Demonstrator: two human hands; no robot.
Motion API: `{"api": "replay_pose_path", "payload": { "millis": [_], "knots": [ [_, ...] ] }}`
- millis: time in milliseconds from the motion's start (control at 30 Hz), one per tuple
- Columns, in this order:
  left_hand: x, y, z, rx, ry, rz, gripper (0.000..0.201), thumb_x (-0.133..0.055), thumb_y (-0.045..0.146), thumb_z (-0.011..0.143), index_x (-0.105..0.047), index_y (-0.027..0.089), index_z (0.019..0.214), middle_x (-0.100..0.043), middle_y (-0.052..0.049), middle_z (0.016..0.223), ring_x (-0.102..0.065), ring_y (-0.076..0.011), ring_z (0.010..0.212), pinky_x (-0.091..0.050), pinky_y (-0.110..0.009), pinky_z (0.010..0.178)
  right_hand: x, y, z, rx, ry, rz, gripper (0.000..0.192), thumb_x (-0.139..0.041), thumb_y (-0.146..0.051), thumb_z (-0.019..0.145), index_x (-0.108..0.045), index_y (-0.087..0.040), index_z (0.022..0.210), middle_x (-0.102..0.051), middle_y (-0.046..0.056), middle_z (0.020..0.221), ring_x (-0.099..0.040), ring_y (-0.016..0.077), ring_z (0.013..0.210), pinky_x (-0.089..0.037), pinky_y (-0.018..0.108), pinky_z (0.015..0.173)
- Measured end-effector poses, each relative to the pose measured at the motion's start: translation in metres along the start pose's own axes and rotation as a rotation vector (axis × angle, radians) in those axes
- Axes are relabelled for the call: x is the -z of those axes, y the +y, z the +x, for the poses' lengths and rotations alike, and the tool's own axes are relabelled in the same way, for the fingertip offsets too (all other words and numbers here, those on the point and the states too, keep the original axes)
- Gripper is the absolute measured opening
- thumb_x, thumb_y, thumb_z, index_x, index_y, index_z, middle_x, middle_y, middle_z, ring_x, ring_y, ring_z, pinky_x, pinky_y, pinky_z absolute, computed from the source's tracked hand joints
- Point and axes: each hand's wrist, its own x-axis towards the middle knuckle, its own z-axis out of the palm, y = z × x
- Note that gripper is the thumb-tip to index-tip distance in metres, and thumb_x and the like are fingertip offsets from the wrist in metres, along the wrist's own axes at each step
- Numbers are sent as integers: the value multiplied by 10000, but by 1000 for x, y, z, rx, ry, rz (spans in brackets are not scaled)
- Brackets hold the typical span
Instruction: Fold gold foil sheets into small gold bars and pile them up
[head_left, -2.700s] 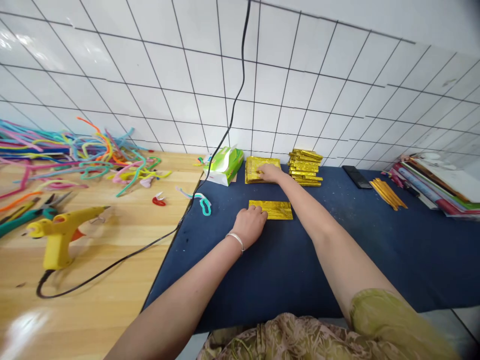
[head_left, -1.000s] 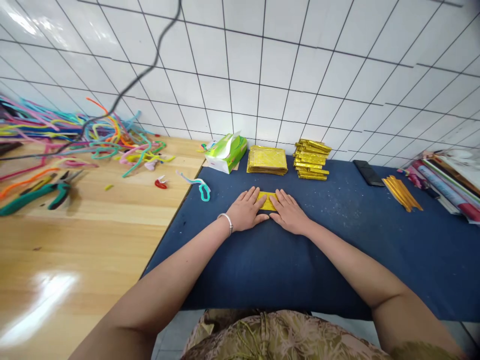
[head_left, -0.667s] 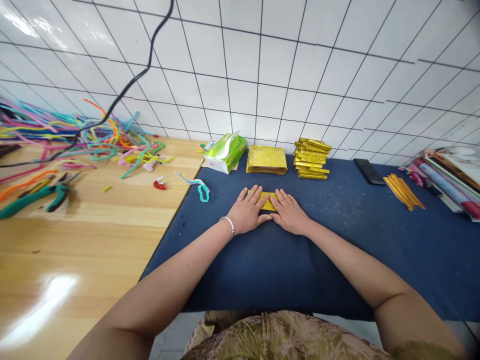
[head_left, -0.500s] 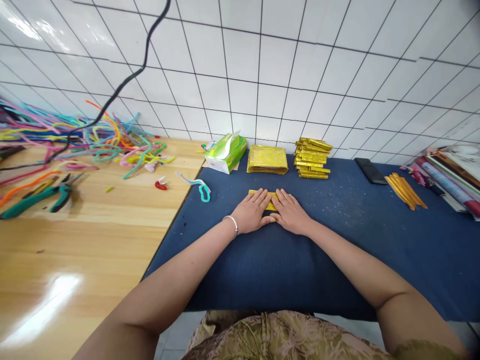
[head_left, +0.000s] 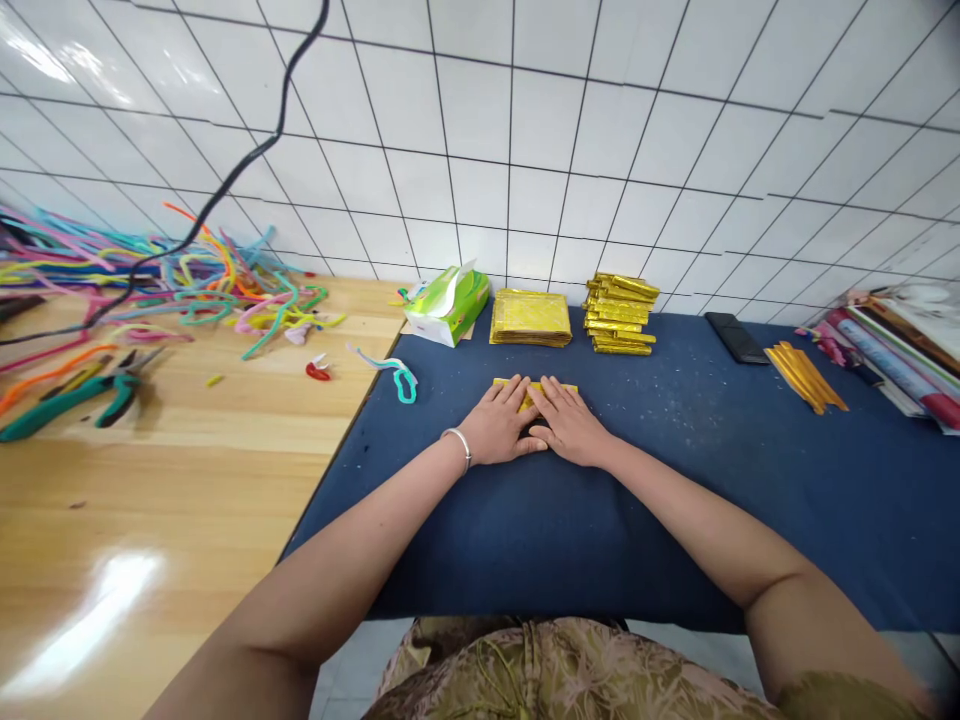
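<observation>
Two tables side by side, a wooden one (head_left: pixel 187 480) on the left and a blue-covered one (head_left: pixel 675 480) where the work is. Both hands lie flat with fingers spread, left hand (head_left: pixel 499 428) and right hand (head_left: pixel 568 428), neither clenched nor gripping, just pressing one gold sheet (head_left: pixel 531 392) down on the blue cloth right in front of the person. Only its far edge and a bit between the hands shows

My guess is it's thin foil paper: very light, creases easily, a bit slick and easy to tear, so best taken by an edge or corner with fingertips

Counts, big to small: one big tangle of pipe cleaners (head_left: pixel 150 290) (way too many to count), one paper pile (head_left: pixel 900 350) far right, two gold stacks behind the hands, flat (head_left: pixel 531 318) and folded (head_left: pixel 619 314), one tissue pack (head_left: pixel 446 305), one bunch of gold strips (head_left: pixel 806 375), one pliers (head_left: pixel 67 395), one phone (head_left: pixel 736 337), one bracelet (head_left: pixel 459 445) on the left wrist
</observation>
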Motion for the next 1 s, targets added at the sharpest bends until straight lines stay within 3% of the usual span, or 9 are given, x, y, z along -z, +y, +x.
{"api": "replay_pose_path", "payload": {
  "millis": [200,433,633,800,1000],
  "knots": [
    [-1,-5,-3,8,0,8,772,-273,713,842,-297,235,1447,-217,-147,1531,-135,-323,1427,-154,-501,1120,0,5,-9,-57,7,-51,782,-254,-657,881,-195,-156,1479,-138,150,1553,-50,294,1440,-138,523,1141],
    [-2,-29,-16,82,-10,2,667,-258,594,916,-267,211,1462,-206,-98,1542,-154,-256,1431,-157,-426,1139,2,15,-16,-48,-20,-39,847,-245,-686,865,-171,-108,1480,-79,174,1556,-33,310,1439,-146,509,1145],
    [-6,-45,-10,136,7,-83,458,-208,400,981,-378,319,1399,-347,10,1493,-281,-157,1388,-224,-376,1112,5,21,-11,-75,10,-8,648,-201,-546,940,-290,-156,1449,-231,127,1533,-149,261,1432,-226,463,1127],
    [-9,-48,-7,175,25,-91,426,-295,393,965,-415,351,1371,-375,32,1475,-300,-166,1379,-231,-391,1108,7,25,-6,-117,32,15,538,-231,-476,956,-341,-238,1426,-304,58,1513,-210,246,1415,-263,459,1106],
    [-4,-50,-9,188,-11,-91,456,-336,447,945,-366,372,1394,-352,43,1487,-283,-191,1388,-216,-425,1118,7,34,-7,-133,-7,5,624,-281,-532,927,-252,-216,1465,-258,67,1531,-189,265,1420,-252,461,1112]
  ]
}}
